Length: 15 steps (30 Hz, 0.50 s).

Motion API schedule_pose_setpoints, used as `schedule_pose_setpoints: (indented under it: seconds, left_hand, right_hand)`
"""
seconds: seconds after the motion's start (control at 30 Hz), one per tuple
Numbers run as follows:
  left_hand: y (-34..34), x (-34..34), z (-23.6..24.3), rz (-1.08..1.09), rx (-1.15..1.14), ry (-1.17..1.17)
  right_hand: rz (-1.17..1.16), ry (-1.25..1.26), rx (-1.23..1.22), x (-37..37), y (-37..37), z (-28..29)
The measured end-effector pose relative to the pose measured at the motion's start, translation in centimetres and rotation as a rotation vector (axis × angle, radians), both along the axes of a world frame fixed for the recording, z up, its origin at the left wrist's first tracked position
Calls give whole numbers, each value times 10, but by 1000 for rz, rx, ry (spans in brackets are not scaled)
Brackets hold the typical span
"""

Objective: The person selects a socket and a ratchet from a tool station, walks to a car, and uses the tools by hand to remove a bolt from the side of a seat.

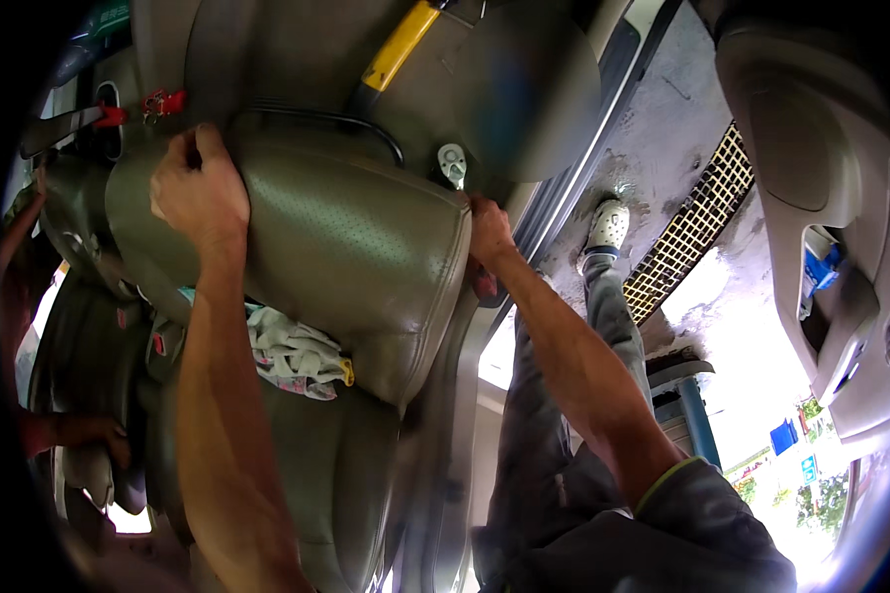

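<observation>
A ratchet wrench (452, 164) shows its silver head just past the front right corner of the olive-brown leather car seat (356, 222). My right hand (489, 235) is closed round its handle beside that corner, and a reddish end shows below the fist. My left hand (203, 188) lies at the front edge of the seat cushion with its fingers curled in. Whether anything is inside those fingers is hidden. Between the two hands, a bent black bar (371, 128) sticks out ahead of the cushion. Whitish work gloves (297, 351) rest at the back of the seat.
A yellow-and-black handle (400, 44) lies on the footwell floor. Left of it is a red clip (163, 104). Another person's hand (94, 435) reaches in at the far left. Outside the sill are a floor grate (687, 227), my clog (608, 225) and the open door (831, 198).
</observation>
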<state>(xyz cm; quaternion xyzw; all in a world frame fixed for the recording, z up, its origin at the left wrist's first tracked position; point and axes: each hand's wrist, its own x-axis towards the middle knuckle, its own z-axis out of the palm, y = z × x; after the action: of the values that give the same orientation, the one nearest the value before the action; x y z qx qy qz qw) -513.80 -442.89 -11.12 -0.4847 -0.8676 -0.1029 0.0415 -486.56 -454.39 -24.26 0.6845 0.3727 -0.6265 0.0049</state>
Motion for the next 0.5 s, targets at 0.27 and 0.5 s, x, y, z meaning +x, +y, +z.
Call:
schedule_pose_setpoints:
  seconds: [0.27,0.5]
  left_hand:
    - [-1,-2,0,-18,11,6]
    - [-7,3,8,31,-10,-7]
  right_hand:
    - [124,-215,261,10,10,1]
    - [525,-265,482,11,95,9]
